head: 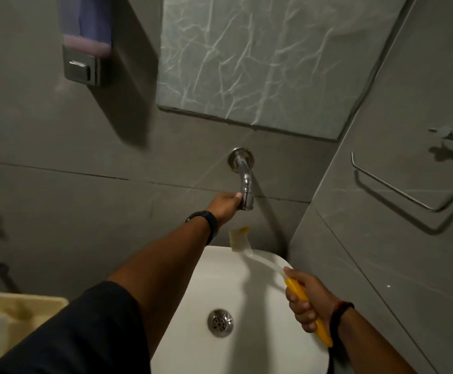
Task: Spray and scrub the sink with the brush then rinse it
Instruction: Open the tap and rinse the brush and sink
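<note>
A white sink (pixel 260 333) with a round metal drain (pixel 220 323) lies below me in the corner. Above it a chrome faucet (pixel 242 182) juts from the grey wall. My left hand (pixel 226 205) reaches up and grips the faucet's lower end. My right hand (pixel 307 300) holds the yellow handle of a scrub brush (pixel 249 248); its pale bristle head is raised over the sink's back rim, just under the faucet. No water stream is visible. No spray bottle shows in view.
A mirror (pixel 260 60) hangs above the faucet. A soap dispenser (pixel 85 47) is mounted at the upper left. A wire towel holder (pixel 398 184) sticks out from the right wall. A cream tray (pixel 17 314) sits at the lower left.
</note>
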Demonstrator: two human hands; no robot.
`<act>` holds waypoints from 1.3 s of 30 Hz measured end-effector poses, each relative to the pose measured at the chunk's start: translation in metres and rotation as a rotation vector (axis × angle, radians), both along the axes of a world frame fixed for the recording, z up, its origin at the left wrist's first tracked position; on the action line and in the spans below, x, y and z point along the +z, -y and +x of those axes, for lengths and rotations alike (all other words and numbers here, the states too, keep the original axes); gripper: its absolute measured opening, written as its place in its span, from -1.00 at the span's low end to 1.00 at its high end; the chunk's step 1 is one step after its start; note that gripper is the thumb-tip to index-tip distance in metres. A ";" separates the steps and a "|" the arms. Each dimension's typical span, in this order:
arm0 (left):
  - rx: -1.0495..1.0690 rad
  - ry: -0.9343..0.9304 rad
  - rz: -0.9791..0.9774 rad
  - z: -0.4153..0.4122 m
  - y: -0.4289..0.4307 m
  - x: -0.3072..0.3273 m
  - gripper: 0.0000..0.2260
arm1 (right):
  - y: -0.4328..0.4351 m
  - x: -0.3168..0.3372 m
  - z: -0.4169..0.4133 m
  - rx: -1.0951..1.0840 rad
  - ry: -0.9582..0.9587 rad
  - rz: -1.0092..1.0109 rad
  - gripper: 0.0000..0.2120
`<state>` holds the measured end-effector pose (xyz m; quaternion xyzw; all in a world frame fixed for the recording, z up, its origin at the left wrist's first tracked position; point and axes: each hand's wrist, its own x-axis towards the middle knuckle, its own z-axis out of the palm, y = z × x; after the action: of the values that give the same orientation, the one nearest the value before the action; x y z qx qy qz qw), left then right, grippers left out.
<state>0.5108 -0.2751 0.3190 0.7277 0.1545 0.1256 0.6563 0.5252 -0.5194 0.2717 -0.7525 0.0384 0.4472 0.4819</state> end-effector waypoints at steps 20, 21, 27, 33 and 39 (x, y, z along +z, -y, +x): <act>0.149 0.274 1.056 0.029 -0.016 -0.008 -0.48 | -0.010 -0.004 -0.004 -0.024 0.060 0.021 -0.43; 0.133 0.233 1.163 0.029 -0.015 -0.008 -0.46 | -0.010 -0.001 -0.009 -0.013 0.147 -0.020 -0.44; 0.106 0.116 1.207 0.023 -0.010 -0.007 -0.45 | -0.008 0.009 -0.024 0.011 0.387 -0.062 -0.46; 0.080 0.078 1.213 0.021 -0.010 -0.001 -0.45 | 0.001 0.020 -0.022 -0.038 -0.001 0.190 -0.42; 0.079 0.080 1.142 0.018 -0.006 0.000 -0.44 | -0.012 0.021 -0.033 -0.045 0.400 -0.072 -0.48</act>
<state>0.5288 -0.2692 0.3194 0.9552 0.0646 0.2410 0.1594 0.4923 -0.5069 0.2931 -0.8421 -0.0254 0.2762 0.4624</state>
